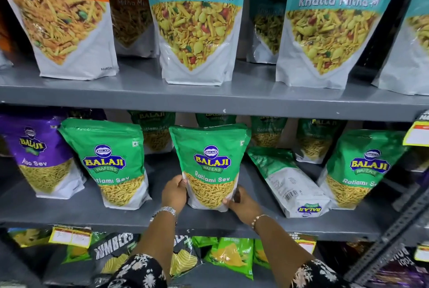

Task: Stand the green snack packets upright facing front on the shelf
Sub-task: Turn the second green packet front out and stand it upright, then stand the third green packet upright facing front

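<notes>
Centre of the middle shelf (76, 208): a green Ratlami Sev packet (210, 164) stands upright, label square to the front, base on the shelf board. Both hands are on it low down. The left hand (174, 191) pinches its lower left edge, thumb on the front face; the right hand (239, 200) wraps the lower right corner, fingers curled round the side. So it is a two-handed clasp at the bottom, with the packet's long axis rising straight up from the grip.

Now look just to the right. A fallen green packet (287, 183) lies on its face, back panel and barcode showing, logo upside down at the near end. Its long axis runs from the rear of the shelf toward the front edge, angled to the right. It sits near the right hand, well apart from the left, so the right hand looks the natural one to reach it next.

Further out, more green packets stand at the left (109, 160) and at the far right (362, 167), both facing front, slightly tilted. A purple packet (39, 153) flanks the far left.
</notes>
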A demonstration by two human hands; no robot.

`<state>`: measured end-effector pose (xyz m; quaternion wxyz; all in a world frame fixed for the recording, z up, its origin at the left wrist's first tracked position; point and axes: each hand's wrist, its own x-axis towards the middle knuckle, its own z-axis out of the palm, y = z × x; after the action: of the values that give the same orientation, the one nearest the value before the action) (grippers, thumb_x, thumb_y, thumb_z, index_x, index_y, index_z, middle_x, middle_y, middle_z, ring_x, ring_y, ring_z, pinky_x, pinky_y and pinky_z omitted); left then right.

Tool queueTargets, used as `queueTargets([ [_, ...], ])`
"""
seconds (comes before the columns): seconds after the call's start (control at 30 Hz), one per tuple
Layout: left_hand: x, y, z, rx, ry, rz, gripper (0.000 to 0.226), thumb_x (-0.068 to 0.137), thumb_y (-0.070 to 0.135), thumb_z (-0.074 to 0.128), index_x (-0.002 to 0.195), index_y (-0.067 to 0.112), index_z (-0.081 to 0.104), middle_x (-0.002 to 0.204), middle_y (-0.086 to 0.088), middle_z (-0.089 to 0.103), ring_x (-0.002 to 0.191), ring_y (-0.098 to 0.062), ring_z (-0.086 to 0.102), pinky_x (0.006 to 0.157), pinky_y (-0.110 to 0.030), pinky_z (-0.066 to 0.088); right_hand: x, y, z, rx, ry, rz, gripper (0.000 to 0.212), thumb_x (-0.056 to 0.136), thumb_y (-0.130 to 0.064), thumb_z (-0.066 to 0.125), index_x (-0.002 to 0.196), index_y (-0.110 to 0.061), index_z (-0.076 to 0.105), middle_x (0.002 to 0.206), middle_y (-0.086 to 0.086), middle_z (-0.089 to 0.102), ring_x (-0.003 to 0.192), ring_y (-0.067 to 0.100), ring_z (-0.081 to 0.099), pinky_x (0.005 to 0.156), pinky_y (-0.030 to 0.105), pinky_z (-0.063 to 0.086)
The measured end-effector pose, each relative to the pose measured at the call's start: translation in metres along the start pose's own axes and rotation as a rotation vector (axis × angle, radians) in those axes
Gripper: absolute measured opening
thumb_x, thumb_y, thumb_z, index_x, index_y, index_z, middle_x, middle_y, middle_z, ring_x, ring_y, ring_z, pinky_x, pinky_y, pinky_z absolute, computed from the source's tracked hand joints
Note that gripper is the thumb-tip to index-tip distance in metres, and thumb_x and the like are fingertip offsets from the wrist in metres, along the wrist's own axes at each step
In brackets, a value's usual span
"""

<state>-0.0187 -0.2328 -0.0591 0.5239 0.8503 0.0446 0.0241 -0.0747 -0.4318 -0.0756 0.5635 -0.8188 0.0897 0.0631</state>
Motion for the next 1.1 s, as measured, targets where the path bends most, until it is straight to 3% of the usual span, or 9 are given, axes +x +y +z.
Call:
queueTargets([
  [0.1, -0.016, -0.009, 0.005, -0.232, 0.085, -0.088, 0.025, 0.096, 0.009, 0.043, 0.114, 0.007, 0.060, 0.116, -0.020, 0.064, 0.105, -0.040, 0.061, 0.093, -0.051, 0.049, -0.024, 0.001, -0.017, -0.222, 0.157, -0.040, 0.079, 0.083, -0.031, 0.070, 0.146, -0.012, 0.028, 0.143, 0.004, 0.046, 0.135, 0.025, 0.043, 0.109, 0.034, 0.038],
  [0.23, -0.064, -0.031, 0.029, -0.379, 0.293, -0.268, 0.025, 0.094, 0.008, 0.045, 0.118, 0.010, 0.053, 0.113, -0.022, 0.064, 0.100, -0.044, 0.061, 0.091, -0.055, 0.050, -0.063, 0.016, -0.076, -0.745, 0.618, -0.237, 0.044, 0.083, -0.016, 0.059, 0.126, -0.013, 0.051, 0.120, 0.012, 0.061, 0.112, 0.031, 0.055, 0.094, 0.041, 0.047],
  [0.3, -0.089, -0.031, 0.046, -0.400, 0.296, -0.307, 0.023, 0.094, 0.011, 0.045, 0.115, 0.010, 0.054, 0.106, -0.021, 0.066, 0.095, -0.042, 0.063, 0.088, -0.055, 0.052, -0.071, 0.017, -0.101, -0.932, 0.720, -0.194, 0.042, 0.081, -0.019, 0.059, 0.122, -0.015, 0.055, 0.117, 0.011, 0.063, 0.110, 0.031, 0.056, 0.089, 0.043, 0.048],
  [0.47, -0.114, -0.006, 0.071, -0.394, 0.104, -0.260, 0.020, 0.092, 0.007, 0.047, 0.104, 0.005, 0.063, 0.082, -0.014, 0.070, 0.074, -0.031, 0.065, 0.079, -0.044, 0.052, -0.065, 0.011, -0.120, -1.031, 0.485, 0.105, 0.090, 0.073, -0.066, 0.058, 0.144, -0.020, 0.029, 0.153, 0.011, 0.029, 0.142, 0.030, 0.025, 0.111, 0.048, 0.031],
  [0.57, -0.113, 0.017, 0.080, -0.328, -0.173, -0.221, 0.021, 0.088, 0.000, 0.049, 0.097, 0.007, 0.066, 0.093, -0.017, 0.071, 0.080, -0.030, 0.066, 0.067, -0.033, 0.047, -0.054, 0.011, -0.117, -1.000, 0.404, 0.225, 0.115, 0.062, -0.071, 0.066, 0.150, -0.019, 0.012, 0.158, 0.018, 0.013, 0.146, 0.037, 0.011, 0.116, 0.053, 0.018],
  [0.7, -0.104, 0.032, 0.090, -0.199, -0.335, -0.073, 0.032, 0.089, -0.001, 0.044, 0.110, 0.017, 0.060, 0.123, -0.013, 0.061, 0.101, -0.024, 0.061, 0.076, -0.027, 0.047, -0.053, 0.018, -0.109, -1.158, 0.405, 0.219, 0.106, 0.072, -0.052, 0.070, 0.151, -0.016, 0.009, 0.157, 0.024, 0.014, 0.145, 0.043, 0.013, 0.117, 0.054, 0.021],
  [0.83, -0.092, 0.030, 0.091, -0.157, -0.427, -0.038, 0.049, 0.090, -0.001, 0.047, 0.133, 0.023, 0.048, 0.131, 0.002, 0.053, 0.068, 0.003, 0.054, 0.055, -0.016, 0.042, -0.065, 0.022, -0.106, -1.184, 0.402, 0.173, 0.094, 0.078, -0.045, 0.064, 0.151, -0.016, 0.011, 0.157, 0.026, 0.015, 0.145, 0.043, 0.014, 0.116, 0.054, 0.021],
  [0.97, -0.090, 0.030, 0.100, -0.175, -0.492, -0.087, 0.049, 0.092, 0.000, 0.048, 0.138, 0.017, 0.045, 0.134, -0.005, 0.052, 0.072, -0.001, 0.049, 0.060, -0.016, 0.042, -0.082, 0.021, -0.099, -1.087, 0.402, 0.165, 0.084, 0.077, -0.034, 0.059, 0.149, -0.022, 0.018, 0.156, 0.020, 0.024, 0.145, 0.037, 0.019, 0.117, 0.051, 0.021],
  [1.1, -0.107, 0.037, 0.119, -0.340, -0.542, -0.218, 0.038, 0.096, 0.017, 0.049, 0.133, 0.013, 0.047, 0.120, -0.003, 0.054, 0.102, -0.017, 0.059, 0.080, -0.031, 0.050, -0.102, 0.007, -0.098, -0.756, 0.533, 0.154, 0.076, 0.061, -0.038, 0.060, 0.135, -0.033, 0.040, 0.132, 0.001, 0.057, 0.126, 0.024, 0.050, 0.100, 0.039, 0.042],
])
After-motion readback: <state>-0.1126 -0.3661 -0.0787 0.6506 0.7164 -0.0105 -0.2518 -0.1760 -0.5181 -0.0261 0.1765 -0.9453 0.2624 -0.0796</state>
